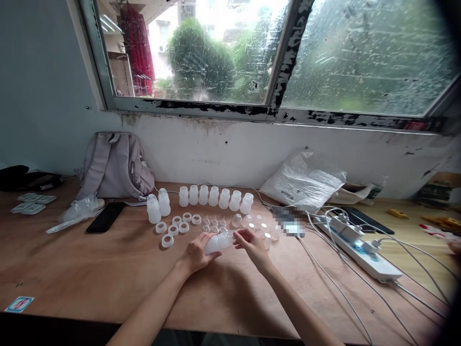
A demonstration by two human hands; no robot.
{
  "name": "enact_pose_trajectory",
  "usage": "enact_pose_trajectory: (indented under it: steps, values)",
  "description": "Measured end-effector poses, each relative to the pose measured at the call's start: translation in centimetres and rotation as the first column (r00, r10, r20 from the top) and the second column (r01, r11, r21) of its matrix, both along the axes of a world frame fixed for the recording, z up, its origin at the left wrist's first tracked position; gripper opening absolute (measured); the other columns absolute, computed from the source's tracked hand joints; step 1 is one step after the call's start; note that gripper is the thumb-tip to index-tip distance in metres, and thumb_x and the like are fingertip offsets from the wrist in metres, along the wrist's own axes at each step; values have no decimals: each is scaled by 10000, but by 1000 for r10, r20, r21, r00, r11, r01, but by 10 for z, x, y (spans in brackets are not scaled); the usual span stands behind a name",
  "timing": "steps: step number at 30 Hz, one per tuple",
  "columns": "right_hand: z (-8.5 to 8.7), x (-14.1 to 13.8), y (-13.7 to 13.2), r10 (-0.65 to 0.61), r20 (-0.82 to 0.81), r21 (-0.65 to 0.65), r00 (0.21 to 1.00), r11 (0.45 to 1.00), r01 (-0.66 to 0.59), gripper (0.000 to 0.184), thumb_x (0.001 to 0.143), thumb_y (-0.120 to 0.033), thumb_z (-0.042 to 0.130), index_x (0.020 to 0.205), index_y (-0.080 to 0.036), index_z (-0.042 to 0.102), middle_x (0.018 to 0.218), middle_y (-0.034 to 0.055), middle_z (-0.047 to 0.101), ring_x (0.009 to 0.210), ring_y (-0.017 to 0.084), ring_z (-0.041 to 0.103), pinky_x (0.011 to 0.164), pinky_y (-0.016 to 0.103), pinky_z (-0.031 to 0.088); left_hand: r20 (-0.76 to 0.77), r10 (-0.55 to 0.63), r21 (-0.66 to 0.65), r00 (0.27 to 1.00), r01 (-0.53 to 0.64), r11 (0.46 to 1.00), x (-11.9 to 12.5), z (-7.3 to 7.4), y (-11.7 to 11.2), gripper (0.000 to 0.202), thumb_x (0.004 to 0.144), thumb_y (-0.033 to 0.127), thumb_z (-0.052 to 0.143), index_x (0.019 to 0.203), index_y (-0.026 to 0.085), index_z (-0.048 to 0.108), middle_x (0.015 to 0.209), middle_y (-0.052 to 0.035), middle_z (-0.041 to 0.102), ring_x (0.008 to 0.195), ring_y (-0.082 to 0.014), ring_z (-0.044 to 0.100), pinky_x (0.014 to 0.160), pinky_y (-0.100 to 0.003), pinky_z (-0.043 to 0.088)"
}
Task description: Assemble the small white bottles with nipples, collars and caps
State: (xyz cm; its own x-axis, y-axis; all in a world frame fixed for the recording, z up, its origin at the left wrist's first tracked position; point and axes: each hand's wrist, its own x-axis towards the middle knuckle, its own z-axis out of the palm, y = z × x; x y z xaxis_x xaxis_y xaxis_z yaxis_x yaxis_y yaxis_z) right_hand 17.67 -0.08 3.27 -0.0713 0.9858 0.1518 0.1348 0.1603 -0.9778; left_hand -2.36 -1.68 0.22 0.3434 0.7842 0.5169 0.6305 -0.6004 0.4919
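My left hand [198,253] is wrapped round a frosted white baby bottle [213,244], tilted on its side with its neck to the right. At that neck end, the fingers of my right hand [250,244] are pinched on a small clear piece that looks like a bottle nipple [229,233]. Just beyond my hands lie several clear nipples [214,223] in rows. Several white screw rings [173,230] are grouped to the left, and several translucent caps [248,221] stand to the right. Fingertip detail is small and partly hidden.
A row of open bottles [213,196] lines the back, with two topped bottles [153,209] at its left. Farther left are a phone [105,217] and a backpack [114,166]. A power strip [363,252] with trailing cables and a plastic bag [304,180] occupy the right.
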Motion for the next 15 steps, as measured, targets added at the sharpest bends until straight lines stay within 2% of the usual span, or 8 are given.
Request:
enact_pose_trajectory:
  steps: [3, 7, 8, 10, 13, 15]
  values:
    - [3, 0, 1, -2, 25, -50, 1000, 999, 3, 363, 671, -518, 582, 721, -162, 533, 665, 45, 597, 543, 172, 591, 411, 259, 461, 4, -7, 6, 1000, 7, 1000, 0, 0, 1, 490, 724, 459, 556, 1138, 220, 451, 1036, -62, 556, 926, -216, 553, 775, -337, 471]
    - [6, -2, 12, -37, -32, -204, 999, 979, 30, 410, 699, -572, 500, 749, -172, 571, 776, 65, 606, 566, 161, 571, 382, 241, 426, -11, -50, 15, 999, 50, 999, 0, 0, 1, 509, 703, 460, 575, 1140, 229, 455, 1025, -57, 561, 918, -211, 556, 786, -334, 467]
    - [6, -4, 15, -18, -78, -246, 997, 969, -1, 421, 698, -578, 493, 742, -169, 583, 760, 66, 608, 571, 159, 564, 401, 242, 424, -19, -60, 17, 998, 60, 998, 0, 0, 2, 513, 696, 456, 582, 1140, 231, 456, 1025, -57, 561, 915, -211, 556, 789, -334, 465]
    - [4, -9, 20, 78, -202, -313, 976, 939, -140, 435, 700, -580, 487, 727, -162, 605, 704, 61, 609, 564, 151, 546, 438, 242, 407, -32, -81, 18, 996, 81, 997, 0, 1, 2, 519, 688, 439, 594, 1144, 235, 453, 1033, -54, 558, 914, -208, 554, 793, -329, 462]
    - [-1, -16, 21, 224, -372, -338, 901, 871, -356, 445, 713, -578, 476, 709, -160, 630, 648, 51, 597, 515, 130, 502, 455, 244, 357, -48, -97, 17, 994, 98, 995, 0, 2, 2, 521, 679, 417, 608, 1141, 234, 452, 1020, -45, 562, 908, -202, 553, 783, -319, 461]
    - [-4, -20, 19, 254, -427, -352, 868, 837, -418, 452, 718, -582, 469, 683, -163, 636, 603, 48, 578, 495, 131, 482, 458, 252, 333, -66, -93, 15, 993, 94, 995, 0, 3, 2, 517, 667, 424, 615, 1121, 227, 467, 991, -44, 567, 882, -203, 558, 763, -316, 465]
